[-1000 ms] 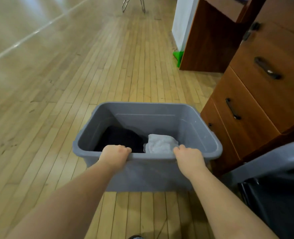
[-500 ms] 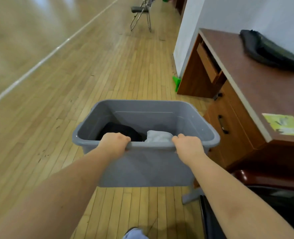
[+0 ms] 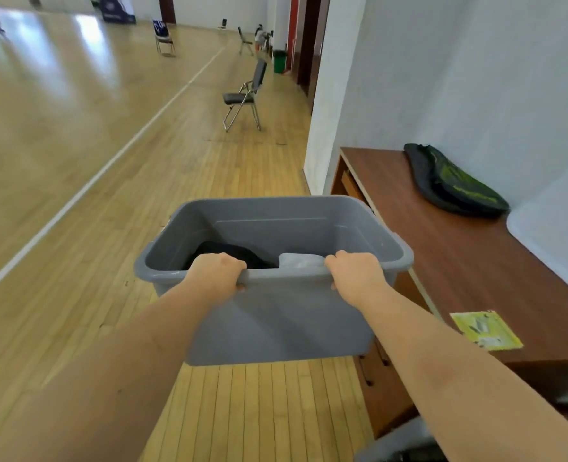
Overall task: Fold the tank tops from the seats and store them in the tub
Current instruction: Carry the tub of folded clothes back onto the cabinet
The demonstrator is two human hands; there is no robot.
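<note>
**A:** Where's the tub (image 3: 276, 315) right now? On the floor (image 3: 76, 228)?

**B:** Nope, up in the air, well above the floor boards. Gray plastic, held by the near rim. Left hand (image 3: 216, 274) curled over the rim on the left side, fingers hooked inside, thumb tip peeking out underneath. Right hand (image 3: 356, 271) wrapped over the same rim further right. Both gripping tight, both arms stretched forward.

**A:** Anything inside?

**B:** Yep. Black top (image 3: 232, 253) at the bottom left, pale white top (image 3: 301, 260) just beside it on the right. Mostly hidden behind the rim and the hands, so can't tell how neatly folded.

**A:** And around it?

**B:** Brown wooden bench (image 3: 476, 261) close on the right, against a white wall. Dark bag (image 3: 452, 181) with green markings lying on the far end, yellow-green sticker (image 3: 486, 330) flat near the front edge. Folding chair (image 3: 246, 96) further off across the floor, more chairs and a green bin (image 3: 280, 61) way back.
</note>
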